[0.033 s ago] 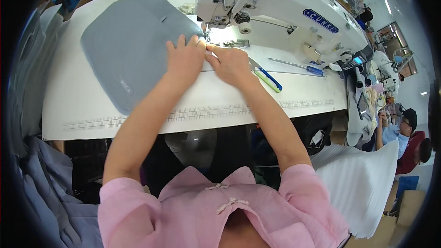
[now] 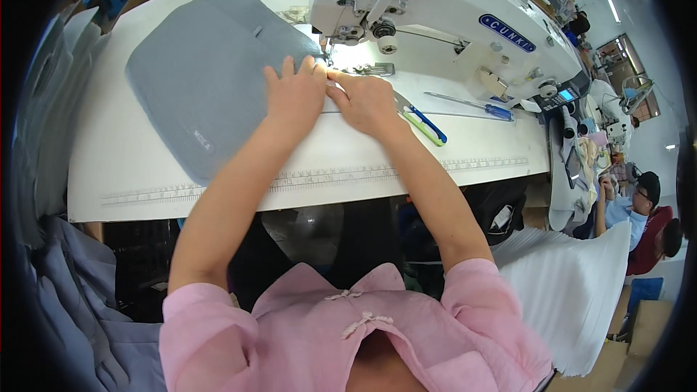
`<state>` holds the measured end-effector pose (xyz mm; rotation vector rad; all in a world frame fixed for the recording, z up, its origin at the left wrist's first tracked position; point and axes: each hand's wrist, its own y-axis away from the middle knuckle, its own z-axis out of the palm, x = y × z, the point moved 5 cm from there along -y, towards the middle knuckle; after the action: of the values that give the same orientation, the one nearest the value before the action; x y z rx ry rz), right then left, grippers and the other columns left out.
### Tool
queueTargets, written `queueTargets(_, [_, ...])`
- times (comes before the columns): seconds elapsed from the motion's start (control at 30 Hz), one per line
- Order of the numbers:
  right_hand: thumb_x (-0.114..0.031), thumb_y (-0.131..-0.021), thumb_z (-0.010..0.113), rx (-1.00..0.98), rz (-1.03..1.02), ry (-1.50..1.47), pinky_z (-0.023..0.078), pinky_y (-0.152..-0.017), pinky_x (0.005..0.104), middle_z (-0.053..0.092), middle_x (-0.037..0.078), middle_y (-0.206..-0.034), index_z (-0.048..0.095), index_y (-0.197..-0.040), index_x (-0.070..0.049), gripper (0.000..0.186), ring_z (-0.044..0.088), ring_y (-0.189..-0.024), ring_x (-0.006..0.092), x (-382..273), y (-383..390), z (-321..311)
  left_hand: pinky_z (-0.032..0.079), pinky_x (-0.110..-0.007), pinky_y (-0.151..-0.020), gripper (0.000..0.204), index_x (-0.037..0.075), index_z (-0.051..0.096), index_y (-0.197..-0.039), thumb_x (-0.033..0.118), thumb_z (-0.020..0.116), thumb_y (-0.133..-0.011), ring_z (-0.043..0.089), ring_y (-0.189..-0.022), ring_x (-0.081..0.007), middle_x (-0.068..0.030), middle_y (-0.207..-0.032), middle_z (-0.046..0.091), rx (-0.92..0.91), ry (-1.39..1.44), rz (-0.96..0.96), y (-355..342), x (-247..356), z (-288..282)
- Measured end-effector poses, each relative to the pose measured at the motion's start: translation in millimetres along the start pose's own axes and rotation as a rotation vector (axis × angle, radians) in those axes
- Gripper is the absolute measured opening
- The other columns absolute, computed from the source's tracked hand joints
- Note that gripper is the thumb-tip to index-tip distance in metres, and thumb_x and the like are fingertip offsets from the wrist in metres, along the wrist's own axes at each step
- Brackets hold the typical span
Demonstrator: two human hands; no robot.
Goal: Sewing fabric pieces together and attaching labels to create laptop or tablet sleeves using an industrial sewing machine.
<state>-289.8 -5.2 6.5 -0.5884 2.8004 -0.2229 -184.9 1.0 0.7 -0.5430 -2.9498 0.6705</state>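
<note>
Grey panel (image 2: pixel 203 65) turned slightly | left fingers (image 2: pixel 289 67) spread on it | right fingers (image 2: pixel 344 79) bunched, grip unclear

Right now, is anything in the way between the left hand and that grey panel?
Nothing visible: the left hand rests directly on the right side of the grey panel. The blue-and-green-handled tool lies out of the way, beyond the right hand.

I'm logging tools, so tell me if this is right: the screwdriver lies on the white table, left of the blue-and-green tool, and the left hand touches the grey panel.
The side is wrong: the head view shows the screwdriver right of the blue-and-green tool. The rest stands.
</note>
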Motion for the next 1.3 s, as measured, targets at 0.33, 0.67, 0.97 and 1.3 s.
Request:
queueTargets(0.33, [-0.023, -0.084, 0.045, 0.113, -0.024, -0.037, 0.046, -0.057, 0.0370, 0.062, 0.009, -0.070, 0.060, -0.101, -0.018, 0.023, 0.060, -0.065, 0.0255, 3, 4, -3, 0.036, -0.041, -0.083, 0.025, 0.013, 0.064, -0.093, 0.028, 0.047, -0.082, 0.049, -0.102, -0.0250, -0.0086, -0.112, 0.052, -0.403, 0.167, 0.305, -32, -38, -20])
queueTargets(0.67, [-0.024, -0.083, 0.049, 0.173, -0.066, -0.029, 0.046, -0.057, 0.0362, 0.063, 0.008, -0.075, 0.063, -0.099, -0.018, 0.022, 0.059, -0.065, 0.0261, 4, 4, -1, 0.024, -0.062, -0.089, 0.029, 0.018, 0.061, -0.099, 0.034, 0.043, -0.084, 0.037, -0.116, -0.0278, -0.0064, -0.121, 0.046, -0.150, 0.264, 0.090, -4, -26, -4])
queueTargets(0.97, [-0.031, -0.084, 0.046, 0.130, -0.023, -0.051, 0.047, -0.061, 0.0373, 0.062, 0.010, -0.073, 0.061, -0.098, -0.019, 0.024, 0.060, -0.070, 0.0261, 13, 3, -3, 0.025, -0.066, -0.085, 0.025, 0.013, 0.056, -0.100, 0.028, 0.046, -0.084, 0.033, -0.117, -0.0364, -0.0101, -0.117, 0.044, -0.141, 0.187, -0.123, 0, -1, -3])
queueTargets(1.3, [-0.028, -0.084, 0.047, 0.126, -0.091, -0.072, 0.047, -0.060, 0.0367, 0.062, 0.010, -0.070, 0.061, -0.097, -0.020, 0.021, 0.060, -0.068, 0.0265, 14, 7, -3, 0.038, -0.040, -0.076, 0.013, 0.013, 0.058, -0.090, 0.017, 0.051, -0.080, 0.051, -0.095, -0.0224, -0.0027, -0.102, 0.055, 0.001, 0.338, 0.041, 0, -13, -11])
